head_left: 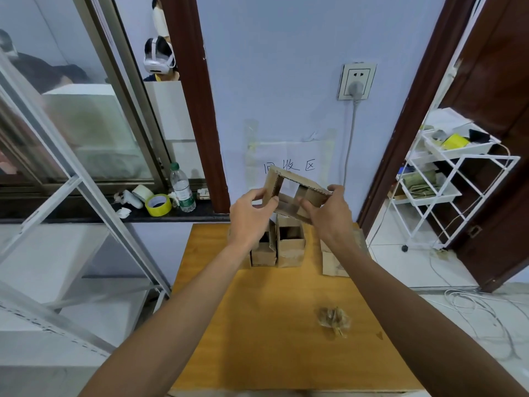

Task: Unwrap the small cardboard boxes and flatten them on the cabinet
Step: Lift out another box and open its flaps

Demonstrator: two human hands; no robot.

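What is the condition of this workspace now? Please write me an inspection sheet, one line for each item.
Surface: orange wooden cabinet top, set against the wall.
Job's things: one opened cardboard box held up in the air; two open boxes standing at the back of the cabinet; flattened cardboard to their right.
Clutter: crumpled wad, likely tape, front right on the cabinet.
Hands: left hand and right hand each grip one end of the held box.
Cables: grey cord hanging from the wall socket; white cables loose on the floor.
Surroundings: white rack at right; yellow tape roll and bottle on the sill.
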